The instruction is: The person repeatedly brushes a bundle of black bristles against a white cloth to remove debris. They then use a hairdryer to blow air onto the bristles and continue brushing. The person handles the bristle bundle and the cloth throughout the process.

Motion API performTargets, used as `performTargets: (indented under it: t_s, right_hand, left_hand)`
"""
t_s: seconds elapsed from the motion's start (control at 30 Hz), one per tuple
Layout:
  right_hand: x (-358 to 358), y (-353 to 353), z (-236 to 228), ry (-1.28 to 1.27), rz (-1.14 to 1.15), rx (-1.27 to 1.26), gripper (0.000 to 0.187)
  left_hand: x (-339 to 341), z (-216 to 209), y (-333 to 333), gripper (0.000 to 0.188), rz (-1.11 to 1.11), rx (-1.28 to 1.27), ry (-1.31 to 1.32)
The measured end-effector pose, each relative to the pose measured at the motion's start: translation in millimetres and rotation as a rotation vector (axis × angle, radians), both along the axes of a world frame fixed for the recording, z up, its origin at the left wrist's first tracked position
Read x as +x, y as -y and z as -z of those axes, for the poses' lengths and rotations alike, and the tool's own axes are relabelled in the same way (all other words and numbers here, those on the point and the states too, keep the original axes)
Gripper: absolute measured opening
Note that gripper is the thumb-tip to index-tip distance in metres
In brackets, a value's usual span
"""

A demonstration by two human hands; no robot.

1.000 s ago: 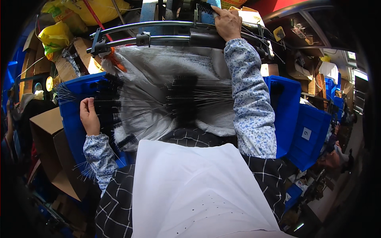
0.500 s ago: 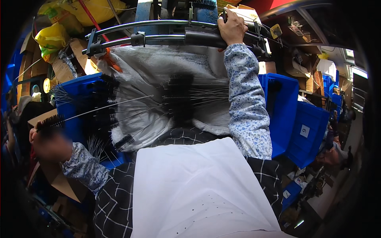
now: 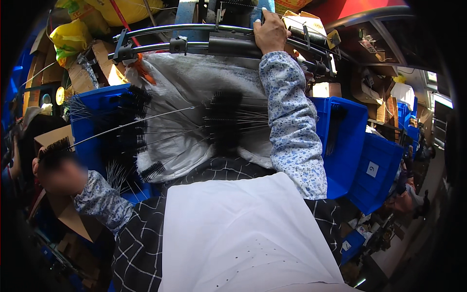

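Note:
My left hand [image 3: 57, 176], partly blurred, is closed at far left by the bristled end of a black wire brush [image 3: 59, 144]. The brush's long twisted-wire stem runs right and slightly upward, ending in a small loop above the white sheet. At the top, my right hand [image 3: 270, 33] is wrapped over a black sliding carriage [image 3: 234, 45] on two metal rails [image 3: 197, 45]; its fingertips are on the far side, partly hidden. Another dark brush [image 3: 241, 3] lies beyond the rails. Several black brushes [image 3: 224, 119] lie bunched on the white plastic sheet [image 3: 177, 73] over my lap.
A blue bin [image 3: 90, 102] with more brushes stands at left, next to a cardboard box [image 3: 54, 137]. Blue crates [image 3: 348, 141] stand at right. Yellow bags [image 3: 70, 39] are at far left; an open carton [image 3: 306, 22] sits behind the right end of the rails.
My right hand and the black carriage have slid left along the rails. My left hand stays at far left with the brush, its stem now tilted slightly higher. The view has shifted a little.

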State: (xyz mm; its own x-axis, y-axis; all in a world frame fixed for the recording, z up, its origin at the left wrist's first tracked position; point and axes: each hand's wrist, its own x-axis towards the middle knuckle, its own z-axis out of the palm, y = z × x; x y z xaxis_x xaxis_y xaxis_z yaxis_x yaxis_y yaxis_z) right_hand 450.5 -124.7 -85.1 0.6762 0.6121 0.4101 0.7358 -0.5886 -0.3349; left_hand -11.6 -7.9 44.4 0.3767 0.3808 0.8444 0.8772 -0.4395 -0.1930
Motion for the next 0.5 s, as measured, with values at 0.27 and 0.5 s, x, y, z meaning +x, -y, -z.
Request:
performTargets:
  t_s: [0.27, 0.5]
  right_hand:
    - [-41, -37, -21, -0.175, 0.115, -0.072, 0.031]
    - [-11, -11, 0, 0.046, -0.042, -0.034, 0.038]
  left_hand:
    - [25, 6, 2, 0.019, 0.007, 0.02, -0.021]
    - [21, 11, 0, 0.019, 0.046, -0.038, 0.002]
